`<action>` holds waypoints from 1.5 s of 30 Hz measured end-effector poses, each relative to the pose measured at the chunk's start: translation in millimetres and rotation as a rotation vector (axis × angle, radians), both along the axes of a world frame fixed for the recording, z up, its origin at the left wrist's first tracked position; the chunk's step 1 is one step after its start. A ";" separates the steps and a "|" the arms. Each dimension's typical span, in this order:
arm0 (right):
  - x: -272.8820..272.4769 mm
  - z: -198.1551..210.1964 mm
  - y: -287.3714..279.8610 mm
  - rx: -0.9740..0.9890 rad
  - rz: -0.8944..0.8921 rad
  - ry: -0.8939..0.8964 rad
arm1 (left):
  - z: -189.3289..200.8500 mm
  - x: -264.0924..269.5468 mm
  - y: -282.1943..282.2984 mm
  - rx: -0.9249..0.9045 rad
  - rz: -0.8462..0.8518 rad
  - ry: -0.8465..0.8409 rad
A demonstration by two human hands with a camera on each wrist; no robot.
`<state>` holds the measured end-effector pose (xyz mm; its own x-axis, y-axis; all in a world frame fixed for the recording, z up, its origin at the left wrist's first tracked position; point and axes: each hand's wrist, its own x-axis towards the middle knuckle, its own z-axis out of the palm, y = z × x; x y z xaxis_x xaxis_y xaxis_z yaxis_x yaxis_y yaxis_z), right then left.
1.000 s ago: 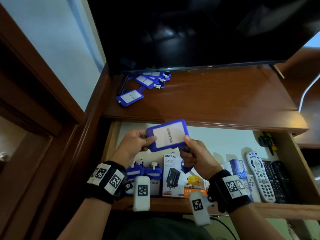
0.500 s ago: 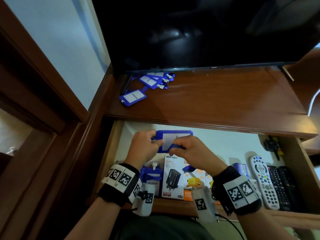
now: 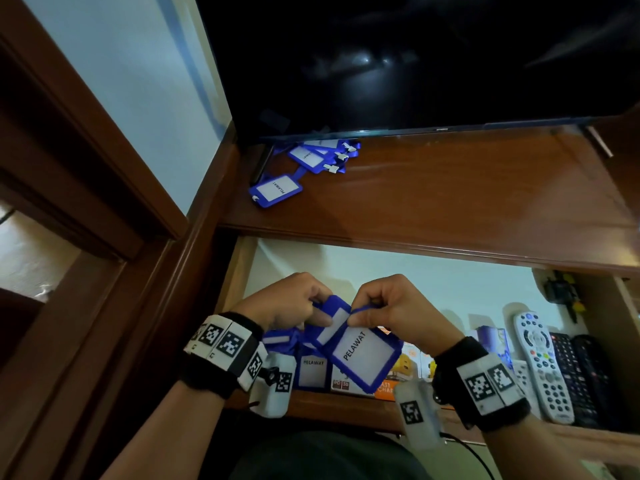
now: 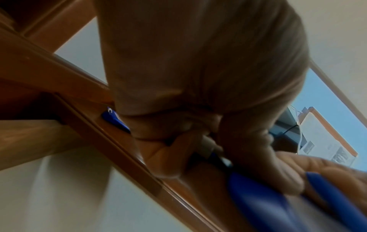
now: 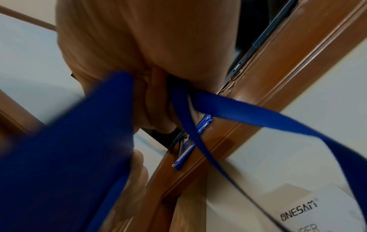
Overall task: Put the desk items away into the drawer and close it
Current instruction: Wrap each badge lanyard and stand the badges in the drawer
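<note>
Over drawer (image 3: 346, 407): fingers (image 3: 360, 318) pinching badge (image 3: 363, 355)

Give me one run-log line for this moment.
left hand: holds badge | right hand: pinches strap | badge: over open drawer | desk: badges left

I see the open drawer (image 3: 346, 407) crowded along its front: blue tags (image 3: 313, 370), charger boxes (image 3: 408, 367), remotes (image 3: 543, 368) at right. Its pale rear floor lies bare. The desk top (image 3: 450, 202) overhangs the back; more tags (image 3: 311, 157) sit beneath the television (image 3: 415, 64).
</note>
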<state>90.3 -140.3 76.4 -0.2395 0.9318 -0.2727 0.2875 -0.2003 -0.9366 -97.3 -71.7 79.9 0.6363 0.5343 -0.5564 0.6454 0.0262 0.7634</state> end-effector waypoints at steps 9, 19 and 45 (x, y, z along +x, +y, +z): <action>1.0 -13.6 3.6 -0.068 -0.201 0.542 | 0.6 -7.3 2.1 -0.118 0.150 -0.317; -20.3 -39.9 5.4 -0.194 -0.333 0.394 | -22.3 9.2 -6.2 -0.131 0.897 -0.594; 0.8 -2.3 17.9 -0.017 -0.012 -0.037 | -11.2 -15.1 -2.8 -0.018 0.084 -0.202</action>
<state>91.0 -122.3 74.2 -0.2176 0.9298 -0.2969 0.3195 -0.2196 -0.9218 -112.4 -74.5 68.8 0.6896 0.5815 -0.4317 0.4739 0.0884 0.8761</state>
